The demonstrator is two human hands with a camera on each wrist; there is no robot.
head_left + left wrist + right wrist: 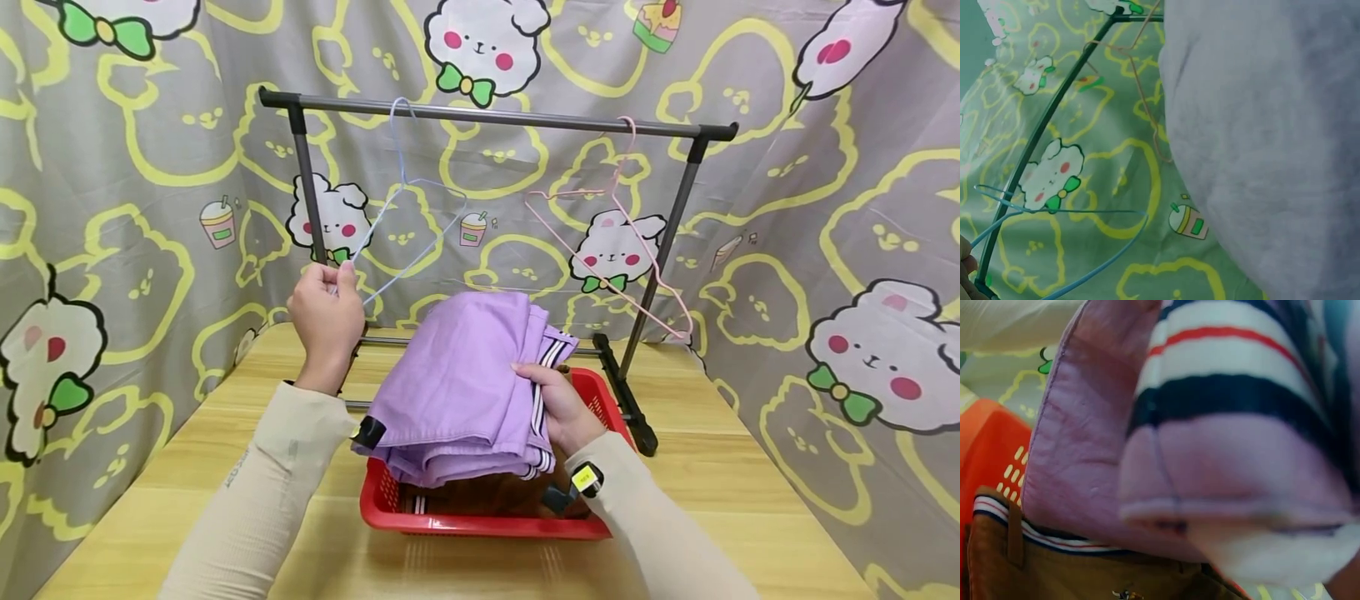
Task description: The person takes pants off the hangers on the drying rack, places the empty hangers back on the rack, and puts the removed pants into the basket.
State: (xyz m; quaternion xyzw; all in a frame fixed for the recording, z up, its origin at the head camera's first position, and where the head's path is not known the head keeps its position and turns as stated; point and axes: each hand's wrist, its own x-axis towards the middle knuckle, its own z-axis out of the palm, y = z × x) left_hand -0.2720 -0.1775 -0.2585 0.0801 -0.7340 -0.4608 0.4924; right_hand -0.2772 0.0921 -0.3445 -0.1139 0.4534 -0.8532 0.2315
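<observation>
My left hand (pixel 327 312) pinches the lower left corner of a light blue hanger (pixel 401 192), whose hook is over the rack's top bar. My right hand (pixel 562 408) grips the right edge of a folded purple garment (pixel 457 367), thumb on top. White and dark stripes edge this garment, and red shows in them in the right wrist view. It is held above a red basket (pixel 487 525). Brown pants (pixel 1054 562) with belt loops and a striped waistband lie in the basket, partly hidden under the purple cloth.
A metal clothes rack (pixel 517 117) with black joints stands at the back of the wooden table (pixel 720 500). From its right part hangs a pink hanger (pixel 637 225). Patterned grey curtain (pixel 787 275) surrounds the table at the back and sides.
</observation>
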